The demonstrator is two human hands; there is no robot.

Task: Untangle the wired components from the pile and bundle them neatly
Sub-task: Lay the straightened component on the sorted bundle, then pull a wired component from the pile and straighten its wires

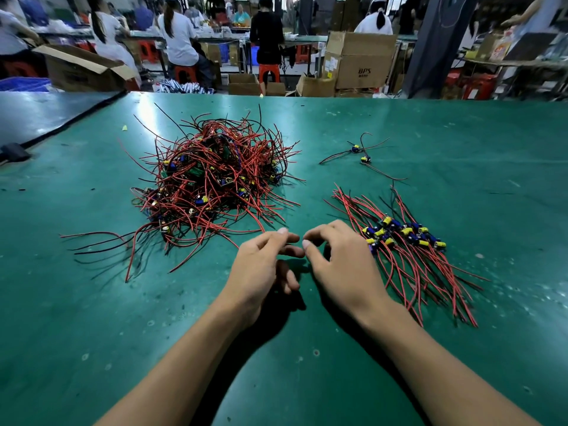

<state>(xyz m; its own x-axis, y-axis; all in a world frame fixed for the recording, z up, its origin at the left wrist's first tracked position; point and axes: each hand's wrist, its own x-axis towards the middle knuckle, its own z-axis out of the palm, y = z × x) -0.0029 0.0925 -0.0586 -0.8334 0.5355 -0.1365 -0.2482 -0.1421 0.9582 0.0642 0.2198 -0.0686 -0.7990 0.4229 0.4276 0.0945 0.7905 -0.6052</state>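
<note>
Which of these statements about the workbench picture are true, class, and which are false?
1. The tangled pile of red and black wired components lies back and to the left of the left hand. True.
2. The aligned row of wired components with yellow and blue parts lies beside the left hand. False: it lies beside the right hand.
3. The two loose wired components lie apart, farther back on the green table. True.
4. The left hand is buried in the tangled pile. False: it is in front of the pile, fingertips near the right hand's.

Tangled pile (215, 179): inner components buried under wires; sorted bundle (408, 238): near corner hidden behind right hand (341, 262); left hand (261, 265) and right hand: anything pinched too small to tell; black object (13, 152): cut by left edge.
</note>
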